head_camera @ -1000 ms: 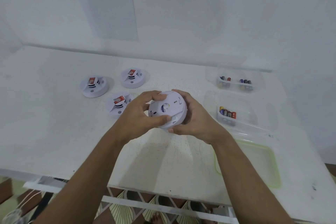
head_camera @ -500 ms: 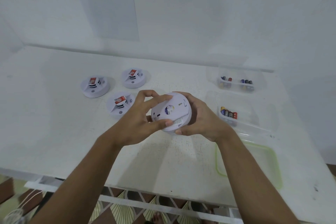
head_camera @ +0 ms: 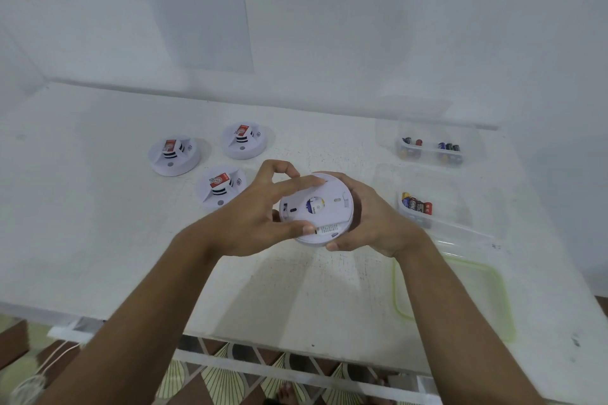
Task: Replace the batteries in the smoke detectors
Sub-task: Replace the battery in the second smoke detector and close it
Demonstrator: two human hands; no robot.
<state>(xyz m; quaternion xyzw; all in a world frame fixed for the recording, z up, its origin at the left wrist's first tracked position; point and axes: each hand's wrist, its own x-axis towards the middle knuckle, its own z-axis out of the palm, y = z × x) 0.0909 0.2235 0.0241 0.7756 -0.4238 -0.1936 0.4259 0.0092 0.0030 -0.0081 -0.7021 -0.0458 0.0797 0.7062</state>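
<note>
Above the white table I hold a round white smoke detector with its back plate facing me. My right hand cups its right rim and underside. My left hand grips the left rim, with the thumb on the near edge and a finger laid across the top. Three more smoke detectors lie face up to the left, each with a red label: one at the far left, one behind, one nearest my hand.
A clear tray at the back right holds several batteries. A nearer clear tray holds more. A green-rimmed lid lies at the right front. A printed sheet hangs on the wall. The table's front edge is close.
The detector has turned a little in my hands and its back plate now faces me more squarely. My left fingers have shifted along its rim.
</note>
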